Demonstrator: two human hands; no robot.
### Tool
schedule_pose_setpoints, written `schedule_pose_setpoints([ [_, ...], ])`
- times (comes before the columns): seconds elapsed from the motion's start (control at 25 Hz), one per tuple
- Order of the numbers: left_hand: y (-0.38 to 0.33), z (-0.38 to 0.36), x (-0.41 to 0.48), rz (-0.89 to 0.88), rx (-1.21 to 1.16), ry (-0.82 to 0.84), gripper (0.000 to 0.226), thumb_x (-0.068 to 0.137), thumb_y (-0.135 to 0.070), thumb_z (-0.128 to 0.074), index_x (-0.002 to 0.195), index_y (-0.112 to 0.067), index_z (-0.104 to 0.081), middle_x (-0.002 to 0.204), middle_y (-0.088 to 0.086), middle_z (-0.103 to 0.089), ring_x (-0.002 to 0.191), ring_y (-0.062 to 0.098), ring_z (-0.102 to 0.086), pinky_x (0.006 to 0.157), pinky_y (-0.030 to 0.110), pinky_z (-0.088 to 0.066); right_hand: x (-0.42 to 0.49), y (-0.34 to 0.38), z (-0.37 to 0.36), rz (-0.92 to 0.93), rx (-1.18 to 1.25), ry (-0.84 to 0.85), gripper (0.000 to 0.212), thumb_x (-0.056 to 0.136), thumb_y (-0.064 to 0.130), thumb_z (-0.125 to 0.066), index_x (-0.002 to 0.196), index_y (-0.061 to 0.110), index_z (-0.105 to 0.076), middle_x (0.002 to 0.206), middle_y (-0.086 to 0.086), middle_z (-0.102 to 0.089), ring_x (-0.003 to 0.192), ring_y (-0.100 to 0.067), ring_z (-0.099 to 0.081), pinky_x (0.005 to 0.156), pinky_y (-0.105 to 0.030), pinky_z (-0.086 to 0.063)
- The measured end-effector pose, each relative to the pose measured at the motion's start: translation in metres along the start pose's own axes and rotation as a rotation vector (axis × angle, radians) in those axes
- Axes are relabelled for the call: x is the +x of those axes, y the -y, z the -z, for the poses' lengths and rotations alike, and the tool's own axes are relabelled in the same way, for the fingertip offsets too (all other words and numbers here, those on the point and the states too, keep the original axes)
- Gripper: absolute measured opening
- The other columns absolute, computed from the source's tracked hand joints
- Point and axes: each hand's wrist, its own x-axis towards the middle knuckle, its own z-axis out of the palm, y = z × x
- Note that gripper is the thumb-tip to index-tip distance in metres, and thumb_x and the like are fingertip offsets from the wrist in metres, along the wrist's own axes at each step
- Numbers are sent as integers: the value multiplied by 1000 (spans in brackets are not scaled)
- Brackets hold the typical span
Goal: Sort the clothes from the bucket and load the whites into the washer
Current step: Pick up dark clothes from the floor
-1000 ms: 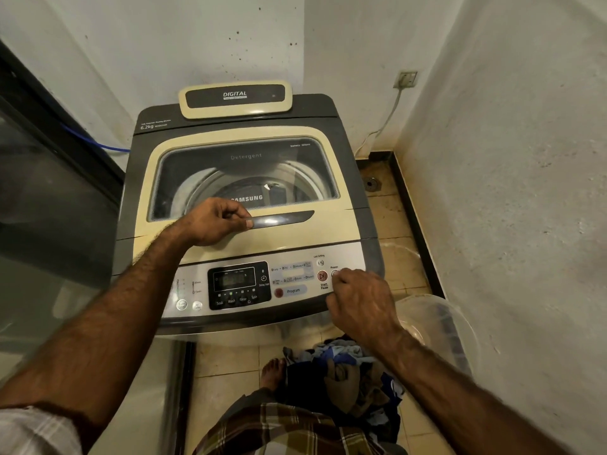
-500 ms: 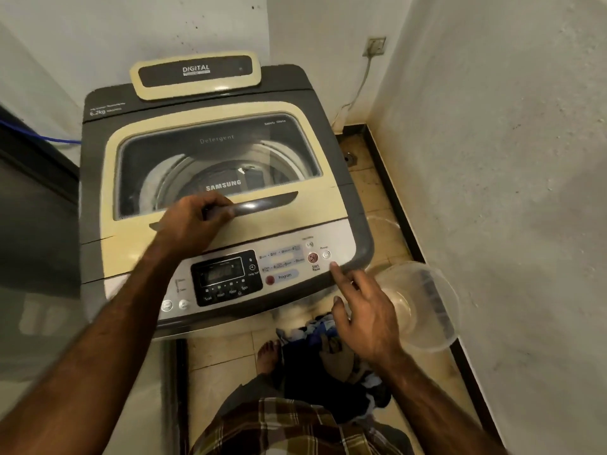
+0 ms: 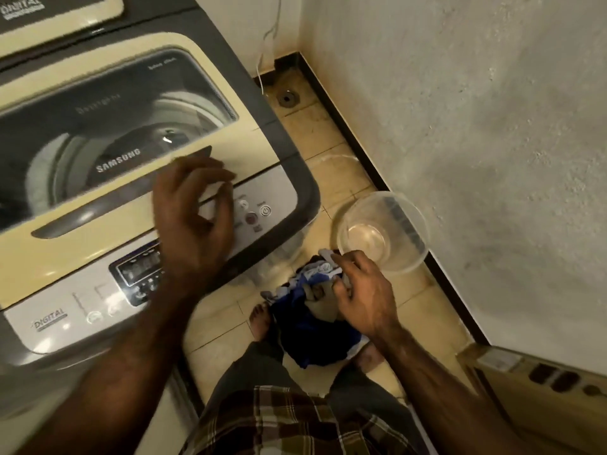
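Now, by size:
Washer (image 3: 230, 152): lid shut, drum unloaded.
Clothes (image 3: 305, 320): heaped on the floor below.
Left hand (image 3: 193, 221): off the lid handle, loosely curled, empty.
Right hand (image 3: 364, 290): dropped from the panel, fingers open at the heap; sorting likely starts.

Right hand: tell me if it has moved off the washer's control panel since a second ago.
Yes. The right hand left the control panel and dropped to the clothes pile.

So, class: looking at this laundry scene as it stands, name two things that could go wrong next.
1. The washer lid looks shut, so whites can't go in until it is lifted.
2. The clothes pile under the right hand is mostly dark blue; a dark item could slip in with the whites and stain them.
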Motion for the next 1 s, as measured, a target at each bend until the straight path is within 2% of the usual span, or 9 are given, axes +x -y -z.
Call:
schedule_pose_setpoints([
  [0.12, -62, -55, -32, -67, -120, 280, 14, 94, -18, -61, 105, -14, -68, 113, 2, -63, 105, 17, -59, 84, 39, -52, -21, -43, -1, -98, 84, 8, 36, 96, 27, -57, 130, 22, -66, 127, -2, -63, 111, -20, -63, 87, -30, -53],
  [0.24, -100, -116, -94, 184, -126, 711, 18, 94, -34, -62, 108, -26, -68, 113, -6, -62, 100, 9, -61, 82, 37, -57, -55, -100, -9, -240, 186, 39, 30, 98, 30, -55, 123, 19, -66, 118, -4, -68, 106, -24, -66, 90, -38, -56],
  [0.36, -95, -179, -158, 466, -45, 978, 21, 90, -32, -69, 109, -23, -72, 109, -3, -70, 96, 14, -67, 85, 39, -57, -78, -156, -34, -357, 174, 265, 19, 97, 36, -50, 108, 31, -65, 114, 5, -62, 108, -17, -62, 88, -28, -49],
  [0.44, -78, -206, -193, 606, 53, 1099, 21, 88, -31, -70, 109, -25, -70, 107, -5, -71, 99, 15, -69, 88, 38, -57, -86, -178, -57, -407, 171, 351, 30, 95, 43, -45, 115, 32, -64, 120, 4, -59, 111, -18, -60, 94, -35, -51],
  [0.56, -39, -258, -243, 647, 166, 1235, 32, 86, -36, -70, 116, -26, -64, 115, -3, -65, 103, 17, -64, 90, 38, -55, -88, -212, -108, -496, 177, 349, 46, 91, 51, -40, 124, 29, -65, 123, 2, -62, 111, -20, -61, 96, -37, -50],
  [0.72, 28, -333, -286, 619, 252, 1327, 58, 83, -36, -74, 135, -22, -55, 134, 3, -53, 122, 24, -57, 99, 35, -47, -74, -245, -185, -587, 225, 326, 37, 94, 46, -52, 121, 26, -67, 120, 1, -67, 107, -20, -62, 85, -23, -32],
  [0.8, 57, -365, -296, 591, 300, 1302, 66, 81, -36, -76, 140, -20, -52, 138, 7, -50, 124, 28, -55, 99, 38, -47, -60, -255, -214, -636, 346, 322, 37, 95, 43, -58, 124, 23, -64, 123, -3, -65, 108, -24, -64, 88, -26, -42],
  [0.88, 87, -397, -310, 632, 343, 1253, 74, 77, -37, -78, 143, -22, -47, 138, 9, -47, 123, 32, -55, 98, 42, -50, -47, -270, -251, -700, 380, 305, 44, 92, 44, -63, 131, 25, -59, 132, -3, -59, 115, -26, -61, 87, -28, -40],
  [1.0, 122, -438, -338, 830, 305, 1164, 86, 75, -34, -79, 149, -26, -36, 141, 13, -46, 126, 35, -51, 105, 49, -47, -21, -296, -303, -718, 401, 318, 68, 86, 46, -72, 145, 27, -43, 150, -3, -43, 130, -27, -51, 96, -34, -45],
])
